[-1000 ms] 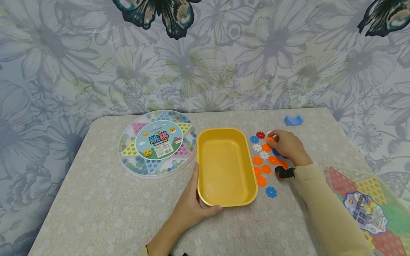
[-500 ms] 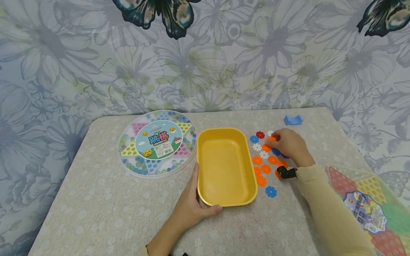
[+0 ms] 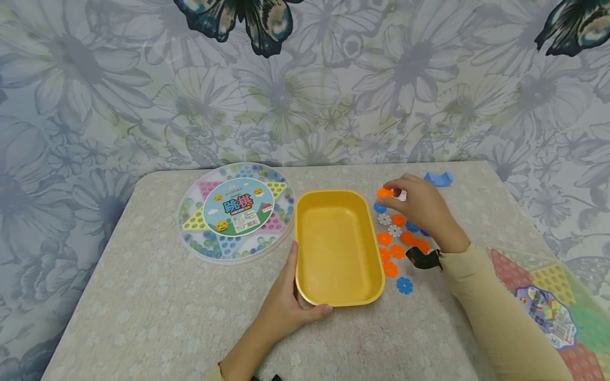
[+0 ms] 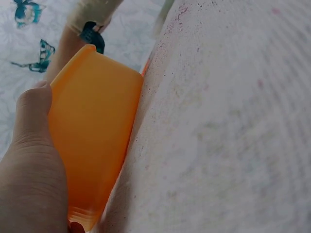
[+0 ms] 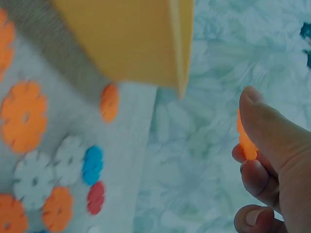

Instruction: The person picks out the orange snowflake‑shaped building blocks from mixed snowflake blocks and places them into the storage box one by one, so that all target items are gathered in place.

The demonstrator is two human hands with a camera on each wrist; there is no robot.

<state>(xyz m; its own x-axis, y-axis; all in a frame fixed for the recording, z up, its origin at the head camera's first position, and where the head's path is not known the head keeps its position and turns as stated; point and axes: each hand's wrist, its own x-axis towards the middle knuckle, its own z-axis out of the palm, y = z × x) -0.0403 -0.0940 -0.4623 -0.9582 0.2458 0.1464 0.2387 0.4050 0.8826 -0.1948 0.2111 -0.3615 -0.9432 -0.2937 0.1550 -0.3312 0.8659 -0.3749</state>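
Orange snowflake disc point(image 3: 383, 192) is up off the table now, pinched between thumb and fingertips of the right hand point(image 3: 419, 210), which a second ago was still down among the scattered discs point(image 3: 395, 230); it's hovering just past the far right corner of the yellow tray point(image 3: 337, 248). Left hand point(image 3: 285, 306) hasn't budged, fingers still curled round the tray's near left corner. All of it sits on a speckled beige table point(image 3: 157, 312) against floral wallpaper point(image 3: 305, 79), with a round checkers box point(image 3: 235, 210) to the left.

even soft light, faint shadows; right wrist view blurred.
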